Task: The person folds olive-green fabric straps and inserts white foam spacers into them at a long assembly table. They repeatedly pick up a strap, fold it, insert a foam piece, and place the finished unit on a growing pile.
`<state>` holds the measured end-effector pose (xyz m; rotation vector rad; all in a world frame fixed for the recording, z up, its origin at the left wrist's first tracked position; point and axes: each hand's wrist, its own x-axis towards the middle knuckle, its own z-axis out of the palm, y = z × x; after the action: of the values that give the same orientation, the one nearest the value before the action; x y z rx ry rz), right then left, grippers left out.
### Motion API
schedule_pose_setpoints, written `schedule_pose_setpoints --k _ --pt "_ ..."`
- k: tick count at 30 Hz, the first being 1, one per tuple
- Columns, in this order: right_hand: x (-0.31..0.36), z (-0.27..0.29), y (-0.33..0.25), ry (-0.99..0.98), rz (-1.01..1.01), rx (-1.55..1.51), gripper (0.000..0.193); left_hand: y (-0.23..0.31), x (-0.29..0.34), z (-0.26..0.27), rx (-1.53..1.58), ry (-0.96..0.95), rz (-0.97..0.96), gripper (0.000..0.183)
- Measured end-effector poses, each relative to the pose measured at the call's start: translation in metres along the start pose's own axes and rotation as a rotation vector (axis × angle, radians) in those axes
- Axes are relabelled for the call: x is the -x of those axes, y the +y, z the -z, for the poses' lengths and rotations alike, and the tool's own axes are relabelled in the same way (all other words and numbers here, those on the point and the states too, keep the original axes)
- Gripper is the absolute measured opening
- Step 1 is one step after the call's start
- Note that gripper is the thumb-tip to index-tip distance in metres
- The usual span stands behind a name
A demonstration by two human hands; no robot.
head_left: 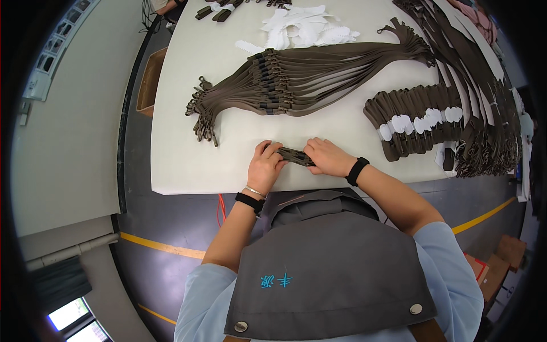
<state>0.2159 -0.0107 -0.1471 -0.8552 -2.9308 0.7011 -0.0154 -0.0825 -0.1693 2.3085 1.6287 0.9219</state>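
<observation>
Close to the table's near edge, a folded brown webbing strap [295, 156] spans the gap between my hands. My left hand [264, 166] grips its left end, fingers curled over it. At the other end, my right hand [329, 157] pinches it with thumb and fingers. Beyond them lies a fanned row of long brown straps [325, 74], with dark buckles across the middle and metal hooks bunched at the left. Several folded strap bundles [416, 122], wrapped with white paper bands, line up to the right of my right hand.
White paper bands [299, 28] are heaped at the back of the white table [194, 165]. Long straps with hooks [484, 137] hang over its right side. More folded bundles [219, 10] lie at the far left. A cardboard box [151, 82] stands beside the table; another person's arm [169, 7] shows behind.
</observation>
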Motion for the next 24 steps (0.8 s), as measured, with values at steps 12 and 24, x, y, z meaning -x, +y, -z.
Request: schedule_pose_setpoints --k 12,24 --pt "0.0 -0.001 -0.001 0.073 0.011 0.055 0.029 0.008 0.016 -0.003 0.28 0.153 0.297 0.017" --pt "0.009 -0.006 -0.012 0.15 -0.027 0.1 0.048 0.022 -0.002 0.004 -0.177 -0.098 0.273 0.019"
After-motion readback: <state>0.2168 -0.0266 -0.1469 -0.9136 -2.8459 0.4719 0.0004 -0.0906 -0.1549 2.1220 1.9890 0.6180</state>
